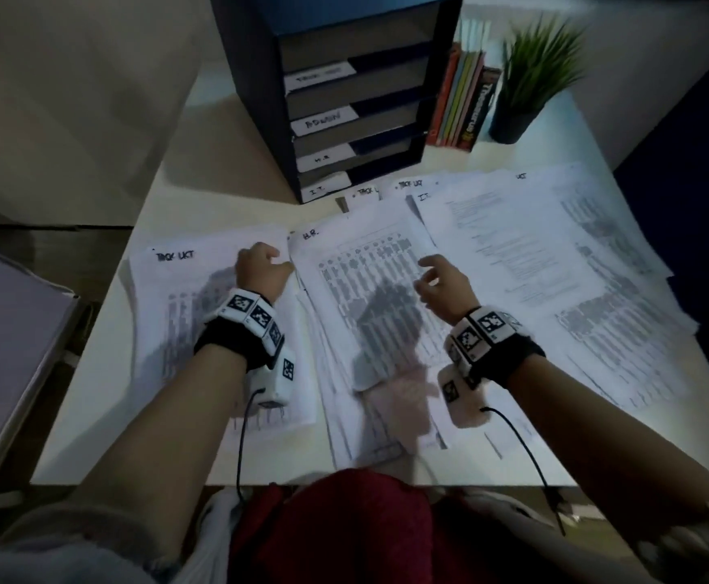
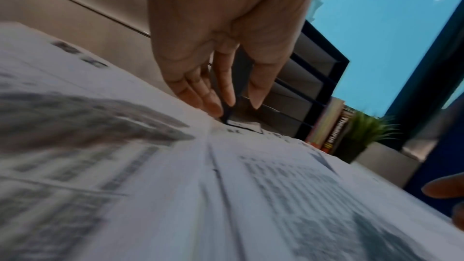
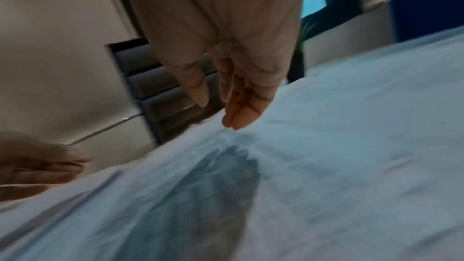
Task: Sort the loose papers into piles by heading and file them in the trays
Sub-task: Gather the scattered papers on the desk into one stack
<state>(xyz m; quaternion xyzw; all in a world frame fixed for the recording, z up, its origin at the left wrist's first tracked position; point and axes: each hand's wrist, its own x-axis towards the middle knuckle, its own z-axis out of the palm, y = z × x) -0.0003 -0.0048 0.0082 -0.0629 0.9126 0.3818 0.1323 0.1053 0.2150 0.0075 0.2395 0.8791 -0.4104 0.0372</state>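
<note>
Loose printed sheets cover the white desk (image 1: 91, 415) in overlapping piles. A pile headed TASK LIST (image 1: 192, 330) lies at the left, one headed H.R. (image 1: 369, 284) in the middle, and one headed I.T. (image 1: 508, 242) to the right. The dark blue tray unit (image 1: 344, 99) stands at the back, its slots labelled TASK LIST, ADMIN, H.R. and I.T. My left hand (image 1: 266, 257) is at the top right corner of the TASK LIST pile, its straight fingers (image 2: 213, 106) pointing down at the paper's edge. My right hand (image 1: 426, 271) hovers over the H.R. pile with relaxed fingers (image 3: 236, 120), holding nothing.
More sheets (image 1: 622, 297) spread to the desk's right edge. Upright books (image 1: 462, 103) and a potted plant (image 1: 529, 78) stand right of the trays. A pale flat object (image 1: 7, 330) sits off the desk's left side. Some sheets overhang the desk's front edge.
</note>
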